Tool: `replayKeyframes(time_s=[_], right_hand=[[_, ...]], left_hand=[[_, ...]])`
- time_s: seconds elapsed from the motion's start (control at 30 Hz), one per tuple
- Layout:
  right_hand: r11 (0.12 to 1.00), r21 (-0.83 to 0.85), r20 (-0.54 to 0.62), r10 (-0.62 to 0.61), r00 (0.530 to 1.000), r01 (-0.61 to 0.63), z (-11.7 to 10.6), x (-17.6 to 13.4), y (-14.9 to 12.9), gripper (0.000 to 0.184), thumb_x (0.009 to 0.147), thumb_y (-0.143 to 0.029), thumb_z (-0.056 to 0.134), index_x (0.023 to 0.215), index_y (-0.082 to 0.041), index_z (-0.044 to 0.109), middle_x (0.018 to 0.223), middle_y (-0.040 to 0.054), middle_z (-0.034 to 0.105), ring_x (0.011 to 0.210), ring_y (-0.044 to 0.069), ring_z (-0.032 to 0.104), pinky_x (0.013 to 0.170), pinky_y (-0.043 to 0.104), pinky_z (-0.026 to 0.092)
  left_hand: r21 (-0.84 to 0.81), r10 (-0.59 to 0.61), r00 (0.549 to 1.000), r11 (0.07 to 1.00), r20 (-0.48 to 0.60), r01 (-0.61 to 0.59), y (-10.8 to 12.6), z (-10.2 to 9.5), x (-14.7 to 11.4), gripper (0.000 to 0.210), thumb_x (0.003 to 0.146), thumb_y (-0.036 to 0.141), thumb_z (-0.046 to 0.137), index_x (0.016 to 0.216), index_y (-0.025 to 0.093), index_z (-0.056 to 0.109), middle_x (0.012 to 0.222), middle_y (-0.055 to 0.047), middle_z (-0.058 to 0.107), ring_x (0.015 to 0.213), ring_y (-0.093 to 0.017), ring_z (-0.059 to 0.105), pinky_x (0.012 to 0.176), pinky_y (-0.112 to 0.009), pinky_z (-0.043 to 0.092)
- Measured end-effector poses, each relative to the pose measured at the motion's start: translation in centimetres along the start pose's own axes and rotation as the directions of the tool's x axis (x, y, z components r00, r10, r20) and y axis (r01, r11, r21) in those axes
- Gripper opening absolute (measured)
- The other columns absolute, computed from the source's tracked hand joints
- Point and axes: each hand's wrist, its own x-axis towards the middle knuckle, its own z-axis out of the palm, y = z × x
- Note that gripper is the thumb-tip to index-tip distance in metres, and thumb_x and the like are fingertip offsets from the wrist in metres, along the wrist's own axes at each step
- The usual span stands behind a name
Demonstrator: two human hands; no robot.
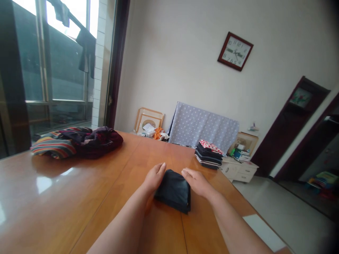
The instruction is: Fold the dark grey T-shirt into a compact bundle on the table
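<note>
A dark folded garment [173, 190] lies as a compact, roughly square bundle on the wooden table [106, 187] before me. My left hand [155, 177] is at its left edge, palm turned inward, fingers stretched out with the thumb on top. On the opposite side, my right hand [196, 181] reaches to the far right corner, its fingers straight and side by side. Both hands touch or nearly touch the cloth, and neither visibly wraps around it. The undersides of my fingers are partly hidden.
A stack of folded clothes [209, 155], red-and-white on top, stands near the table's far right edge. Crumpled clothes [79, 141], striped and dark purple, lie at the far left. A white sheet [263, 231] rests by the right edge. Beyond stands a white cabinet [238, 170].
</note>
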Motion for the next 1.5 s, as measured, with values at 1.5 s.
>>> replayKeyframes(time_s=[1.5], right_hand=[[0.950, -0.256, 0.074, 0.205, 0.976, -0.180, 10.4, 1.7, -2.8, 0.079, 0.099, -0.059, 0.030, 0.160, -0.010, 0.022, 0.167, 0.0099, 0.011, 0.155, 0.026, 0.004, 0.125, 0.043, 0.004]], left_hand=[[-0.041, -0.374, 0.921, 0.927, -0.105, 0.372, -1.3, -0.6, 0.0, 0.049, 0.089, 0.064, 0.044, 0.081, 0.020, 0.063, 0.084, -0.014, 0.074, 0.073, -0.025, 0.069, 0.065, -0.032, 0.047]])
